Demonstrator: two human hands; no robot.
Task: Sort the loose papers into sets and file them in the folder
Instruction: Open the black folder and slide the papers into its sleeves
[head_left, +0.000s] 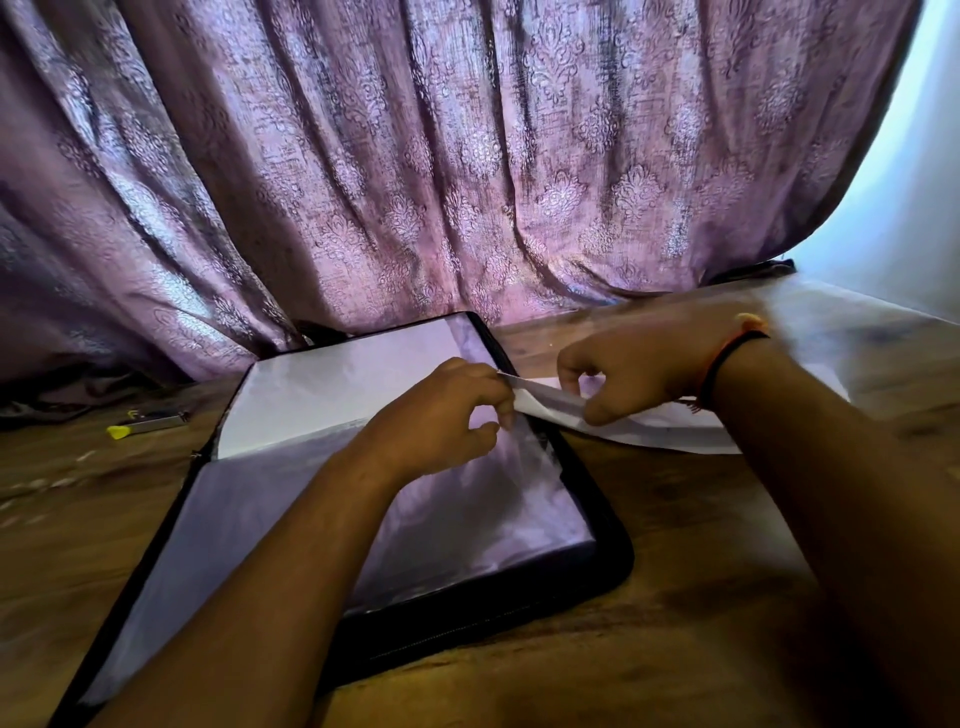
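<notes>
A black folder (613, 561) lies open on the wooden table (701, 597), reaching from the near left edge towards the far middle. Its clear sleeves shine, and a white sheet (332, 395) shows in the far half. Over the folder's right rim, both hands pinch one paper (550, 402): the left hand (447, 410) grips its raised corner with curled fingers, and the right hand (639, 364) holds it just beside, thumb underneath. The rest of the paper trails right, onto the table. A band (727, 358) circles the right wrist. A yellow-tipped pen (148, 420) lies near the left edge. A purple curtain (415, 156) hangs along the far edge.
</notes>
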